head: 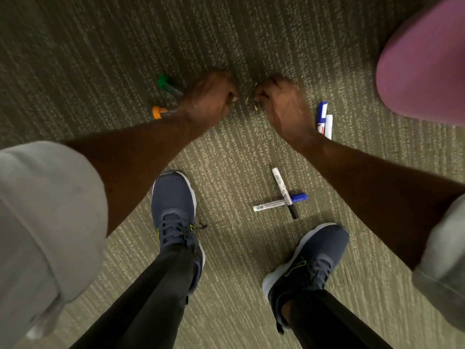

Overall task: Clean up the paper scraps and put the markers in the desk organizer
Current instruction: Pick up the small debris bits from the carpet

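Both my hands are down on the carpet, knuckles up, fingers curled in toward each other. My left hand (210, 99) and my right hand (279, 96) close around small tan paper scraps (247, 100) lying between them. A green-capped marker (167, 84) and an orange-capped marker (159, 112) lie just left of my left hand, partly hidden by it. A blue-capped marker (322, 117) and a white one (328, 126) lie right of my right wrist. Two more markers lie crossed near my feet: a black-tipped marker (283, 188) over a blue-capped marker (279, 202).
My two dark blue shoes (173, 212) (309, 260) stand on the striped olive carpet (100, 59). A purple rounded object (425, 66) fills the upper right corner. No desk organizer is in view.
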Demonstrator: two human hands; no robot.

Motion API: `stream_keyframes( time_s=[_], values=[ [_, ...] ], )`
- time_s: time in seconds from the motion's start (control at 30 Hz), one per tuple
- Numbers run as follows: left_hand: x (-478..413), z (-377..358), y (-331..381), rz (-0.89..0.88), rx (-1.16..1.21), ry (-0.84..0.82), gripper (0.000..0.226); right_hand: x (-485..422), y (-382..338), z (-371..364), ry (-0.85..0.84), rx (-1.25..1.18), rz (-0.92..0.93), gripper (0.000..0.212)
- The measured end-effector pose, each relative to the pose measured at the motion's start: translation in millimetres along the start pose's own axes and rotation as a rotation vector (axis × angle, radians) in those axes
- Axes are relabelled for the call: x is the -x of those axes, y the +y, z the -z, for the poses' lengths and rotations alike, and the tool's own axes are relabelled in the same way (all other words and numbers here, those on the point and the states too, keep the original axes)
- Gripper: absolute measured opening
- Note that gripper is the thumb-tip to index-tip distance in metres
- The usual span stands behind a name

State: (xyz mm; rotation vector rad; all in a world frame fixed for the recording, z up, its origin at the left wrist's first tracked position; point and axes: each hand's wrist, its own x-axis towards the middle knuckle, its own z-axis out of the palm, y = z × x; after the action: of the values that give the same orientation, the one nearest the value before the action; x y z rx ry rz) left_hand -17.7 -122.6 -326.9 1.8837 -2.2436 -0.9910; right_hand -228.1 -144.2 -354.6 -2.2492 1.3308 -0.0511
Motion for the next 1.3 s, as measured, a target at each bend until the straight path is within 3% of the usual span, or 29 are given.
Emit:
stream_keyframes(
  time_s=[0.2, 0.37, 0.53, 0.63, 0.83, 1.07, 1.3],
  values=[
    [-5, 7, 7, 0.005, -0.043, -0.028, 0.015, -10, -8, -1, -0.147, 0.004, 0.190, 0.018],
    [-1, 4, -3, 0.004, -0.035, -0.050, 0.017, -14, -9, -2, -0.080, 0.096, 0.245, 0.017],
    [31, 2, -3, 0.125, 0.031, -0.035, 0.014, -14, -9, -12, -0.078, 0.174, 0.173, 0.011],
    [62, 1, 6, 0.257, 0.061, -0.050, 0.013, -7, -7, -7, -0.085, 0.067, 0.042, 0.027],
    [92, -26, 8, 0.702, 0.313, 0.240, 0.013, 30, -16, -1, 0.035, -0.213, -0.183, 0.024],
    [83, -35, 5, 0.739, 0.427, 0.319, 0.019, 24, -30, -18, 0.077, -0.114, -0.338, 0.013],
    [81, -44, 3, 0.663, 0.399, 0.324, 0.016, 28, -36, -30, 0.046, 0.118, -0.246, 0.025]
  ],
)
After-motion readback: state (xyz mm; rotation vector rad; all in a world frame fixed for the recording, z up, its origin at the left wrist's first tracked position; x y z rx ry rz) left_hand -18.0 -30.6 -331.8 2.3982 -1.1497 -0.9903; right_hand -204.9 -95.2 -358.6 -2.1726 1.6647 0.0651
